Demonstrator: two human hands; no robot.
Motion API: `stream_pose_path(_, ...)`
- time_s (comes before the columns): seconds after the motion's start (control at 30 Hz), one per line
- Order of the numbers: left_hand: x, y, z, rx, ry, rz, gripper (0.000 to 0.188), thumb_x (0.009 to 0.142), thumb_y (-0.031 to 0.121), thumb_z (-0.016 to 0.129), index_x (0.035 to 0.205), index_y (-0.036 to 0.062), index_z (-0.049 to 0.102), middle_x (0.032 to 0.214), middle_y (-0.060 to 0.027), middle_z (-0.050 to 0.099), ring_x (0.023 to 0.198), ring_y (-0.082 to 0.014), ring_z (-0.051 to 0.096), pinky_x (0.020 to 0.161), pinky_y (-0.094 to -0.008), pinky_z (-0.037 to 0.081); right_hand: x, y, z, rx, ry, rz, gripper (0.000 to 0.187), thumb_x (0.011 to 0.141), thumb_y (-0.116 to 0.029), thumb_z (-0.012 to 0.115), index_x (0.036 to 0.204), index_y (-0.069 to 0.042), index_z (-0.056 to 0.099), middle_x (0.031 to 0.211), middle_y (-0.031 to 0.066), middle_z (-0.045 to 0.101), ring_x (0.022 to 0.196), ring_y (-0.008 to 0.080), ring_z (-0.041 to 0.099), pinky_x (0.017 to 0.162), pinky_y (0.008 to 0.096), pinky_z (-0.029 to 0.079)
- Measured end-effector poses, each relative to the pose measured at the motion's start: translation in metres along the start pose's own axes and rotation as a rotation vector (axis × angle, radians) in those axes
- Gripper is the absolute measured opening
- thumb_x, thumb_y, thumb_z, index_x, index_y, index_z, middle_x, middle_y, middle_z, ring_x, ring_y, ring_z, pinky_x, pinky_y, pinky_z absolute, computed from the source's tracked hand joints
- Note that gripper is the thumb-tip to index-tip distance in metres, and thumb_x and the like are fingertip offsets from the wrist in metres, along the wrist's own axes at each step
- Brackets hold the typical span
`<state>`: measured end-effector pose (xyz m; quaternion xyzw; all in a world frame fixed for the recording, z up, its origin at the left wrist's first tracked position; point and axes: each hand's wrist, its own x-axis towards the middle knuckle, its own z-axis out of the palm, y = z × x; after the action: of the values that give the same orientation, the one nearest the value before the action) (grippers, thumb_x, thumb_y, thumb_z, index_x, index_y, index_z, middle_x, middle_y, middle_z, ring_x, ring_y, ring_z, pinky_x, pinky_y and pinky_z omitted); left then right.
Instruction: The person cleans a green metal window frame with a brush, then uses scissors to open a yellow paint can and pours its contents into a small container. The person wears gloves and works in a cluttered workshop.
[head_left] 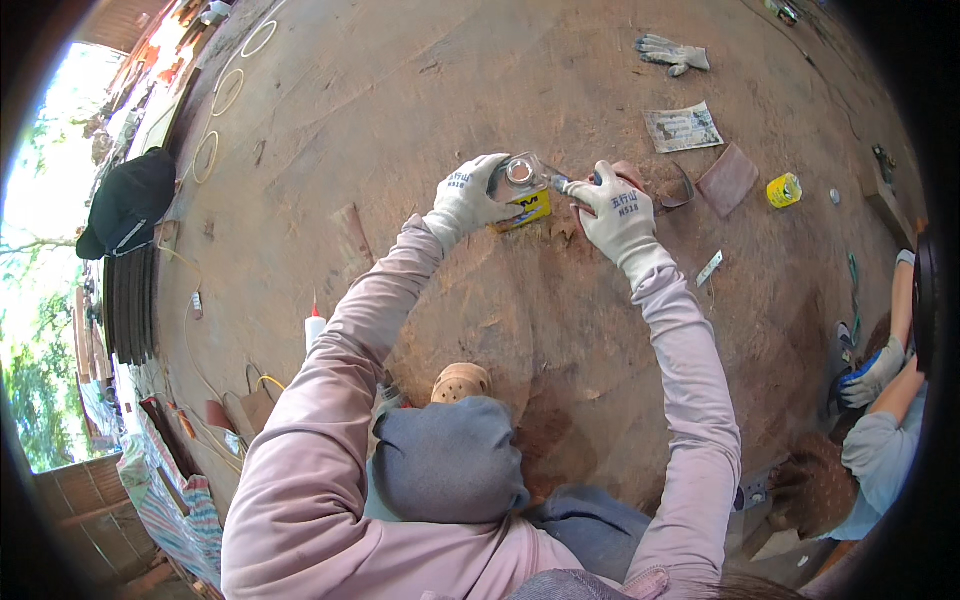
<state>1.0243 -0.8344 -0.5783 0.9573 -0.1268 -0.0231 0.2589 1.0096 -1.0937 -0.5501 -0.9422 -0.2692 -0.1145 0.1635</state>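
Note:
Both my hands wear white gloves and reach out in front of me over the brown floor. My left hand (464, 203) is closed around the left side of a yellow tin (535, 207) with a silver top and a round opening. My right hand (617, 215) grips a small hand tool (560, 184). Its metal end is at the upper right edge of the tin, though whether it touches is unclear. The glove hides most of the tool's handle, so its exact kind does not show. Behind my right hand lies a reddish-brown curved piece (680, 188), partly covered.
Beyond my right hand lie a loose glove (672, 54), a printed sheet (683, 128), a brown square sheet (727, 180) and a small yellow can (785, 190). A white bottle (315, 328) with a red nozzle stands by my left forearm. A co-worker's gloved hand (872, 376) is at right.

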Motion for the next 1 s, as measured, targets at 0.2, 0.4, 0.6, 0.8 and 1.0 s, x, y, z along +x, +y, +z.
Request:
stream_pose_path(0.2,0.001,-0.003,0.002,-0.016,0.008,0.021,0.073,0.069,0.034,0.087,0.132,0.0084,0.058,0.125,-0.012,0.065,0.114,-0.0277,0.064,0.1,-0.0364,0.051,0.039,0.012,-0.009,-0.429,0.033,-0.331,0.006,0.084,-0.02,0.069,0.09,-0.021,0.068,0.101,0.0053,0.061,0.079,0.021,0.07,0.063,0.0331,0.057)
stream_pose_path(0.4,0.0,-0.003,0.003,-0.028,0.012,-0.008,0.075,0.069,0.037,0.086,0.132,0.0115,0.057,0.127,-0.0099,0.064,0.116,-0.0282,0.062,0.1,-0.0374,0.05,0.005,0.009,0.011,-0.022,-0.032,-0.021,0.025,0.08,-0.019,0.075,0.105,-0.025,0.075,0.1,0.0065,0.061,0.081,0.0225,0.069,0.069,0.0361,0.056)
stream_pose_path(0.6,0.0,-0.002,0.002,-0.008,0.037,0.016,0.072,0.069,0.035,0.087,0.131,0.0093,0.059,0.124,-0.0102,0.066,0.113,-0.0268,0.065,0.098,-0.0361,0.052,-0.032,-0.015,0.072,0.323,0.201,0.264,0.032,0.078,-0.018,0.075,0.109,-0.019,0.074,0.095,0.0087,0.058,0.086,0.0271,0.064,0.074,0.0381,0.052)
stream_pose_path(0.8,0.0,0.0,0.002,-0.02,0.027,-0.008,0.073,0.069,0.036,0.087,0.131,0.0098,0.059,0.123,-0.0101,0.067,0.113,-0.0262,0.065,0.098,-0.0369,0.052,-0.034,-0.032,0.084,0.487,0.302,0.344,0.03,0.077,-0.017,0.074,0.107,-0.017,0.073,0.095,0.0098,0.058,0.087,0.0286,0.063,0.075,0.0392,0.052)
stream_pose_path(1.0,0.0,0.007,-0.001,0.025,-0.015,-0.056,0.075,0.07,0.043,0.085,0.133,0.0124,0.057,0.126,-0.0095,0.065,0.114,-0.0273,0.064,0.099,-0.0384,0.051,-0.037,-0.027,0.044,0.066,0.249,0.143,0.021,0.084,-0.02,0.071,0.104,-0.021,0.075,0.098,0.0079,0.058,0.083,0.0255,0.065,0.072,0.0387,0.053)
